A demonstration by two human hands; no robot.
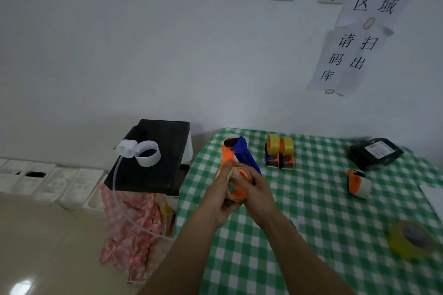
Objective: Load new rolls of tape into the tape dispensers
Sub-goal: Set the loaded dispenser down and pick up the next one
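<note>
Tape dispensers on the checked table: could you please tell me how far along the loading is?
Done, apparently: two dispensers stand side by side with yellow rolls fitted. In hand: the left hand and right hand press a tape roll onto the orange-and-blue dispenser. Left: a loose yellow roll lies near the table's right edge; the small orange dispenser already seems to carry a pale roll.

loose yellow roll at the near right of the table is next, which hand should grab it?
Right. The right hand is on the same side as the yellow roll, with bare tablecloth between. The left hand would have to cross over, and can keep holding the dispenser.
</note>
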